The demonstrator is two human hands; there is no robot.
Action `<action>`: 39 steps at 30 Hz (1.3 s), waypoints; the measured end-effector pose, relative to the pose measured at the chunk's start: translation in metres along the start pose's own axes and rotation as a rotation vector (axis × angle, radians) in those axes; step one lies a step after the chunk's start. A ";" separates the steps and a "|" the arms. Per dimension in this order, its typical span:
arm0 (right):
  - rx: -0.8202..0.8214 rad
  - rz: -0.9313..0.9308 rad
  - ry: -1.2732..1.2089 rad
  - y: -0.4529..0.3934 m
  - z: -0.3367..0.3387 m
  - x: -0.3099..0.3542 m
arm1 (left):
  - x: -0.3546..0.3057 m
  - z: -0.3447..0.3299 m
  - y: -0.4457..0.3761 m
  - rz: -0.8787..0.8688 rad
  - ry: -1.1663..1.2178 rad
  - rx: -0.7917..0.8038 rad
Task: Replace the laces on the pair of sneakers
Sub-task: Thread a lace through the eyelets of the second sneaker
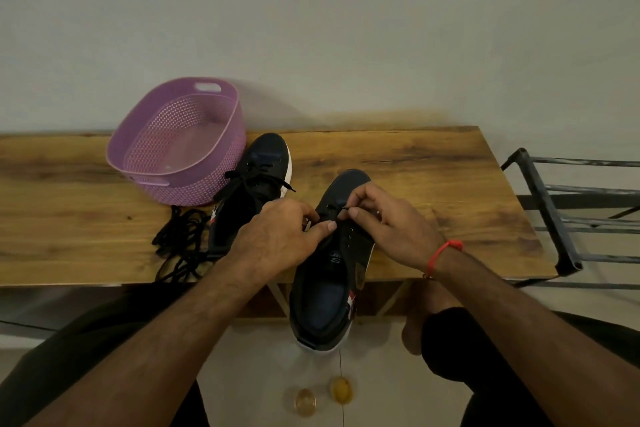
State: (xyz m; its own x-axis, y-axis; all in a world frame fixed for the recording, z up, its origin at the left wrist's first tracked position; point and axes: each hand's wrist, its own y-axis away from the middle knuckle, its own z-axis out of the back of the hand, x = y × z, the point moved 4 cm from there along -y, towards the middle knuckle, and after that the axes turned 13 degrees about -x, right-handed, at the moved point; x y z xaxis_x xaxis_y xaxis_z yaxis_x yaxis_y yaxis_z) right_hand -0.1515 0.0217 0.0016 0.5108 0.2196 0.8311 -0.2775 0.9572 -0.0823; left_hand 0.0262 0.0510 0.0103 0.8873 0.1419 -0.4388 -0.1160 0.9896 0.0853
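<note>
A: Surface status?
B: I see a wooden counter [415,163] against a plain wall, purple basket [176,142] at rear left.
A: Shoe positions?
B: Near sneaker [332,274] overhangs the front edge; second sneaker [252,191] lies beside the basket, loose black laces [180,239] to its left.
A: Hands?
B: Right hand [388,222] pinches a lace tip [341,208] at the eyelets; left hand [280,236] grips the near sneaker's upper.

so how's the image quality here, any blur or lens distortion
Head view: wide-angle bowing curves the wooden table edge; dim, flat light; soft blur on the purple basket rim and on both hands, left hand, right hand, at the near sneaker.
</note>
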 end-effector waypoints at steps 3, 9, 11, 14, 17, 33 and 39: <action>-0.010 0.004 0.032 -0.001 -0.001 -0.001 | 0.003 -0.001 0.000 0.025 0.072 0.048; -0.020 -0.008 0.088 -0.002 -0.003 -0.004 | 0.001 -0.002 0.004 0.034 0.155 0.008; -0.015 -0.007 0.095 -0.003 -0.003 -0.004 | 0.002 -0.002 0.005 0.072 0.232 -0.003; -0.006 0.011 0.157 -0.004 -0.004 -0.006 | 0.007 -0.006 0.007 0.169 0.375 0.044; 0.002 0.031 0.275 -0.002 -0.011 -0.008 | 0.005 -0.012 0.015 0.254 0.530 0.119; 0.032 0.056 0.302 0.000 -0.018 -0.010 | 0.005 -0.014 0.015 0.234 0.545 0.109; -0.018 0.025 0.295 0.000 -0.020 -0.012 | 0.005 -0.014 0.015 0.232 0.631 0.084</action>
State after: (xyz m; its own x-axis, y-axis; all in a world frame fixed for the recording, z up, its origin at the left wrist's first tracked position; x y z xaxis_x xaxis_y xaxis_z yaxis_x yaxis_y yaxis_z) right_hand -0.1411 0.0234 -0.0193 0.7192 0.2855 0.6334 -0.2796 0.9535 -0.1124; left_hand 0.0233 0.0665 -0.0030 0.4102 0.3627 -0.8367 -0.2139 0.9302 0.2984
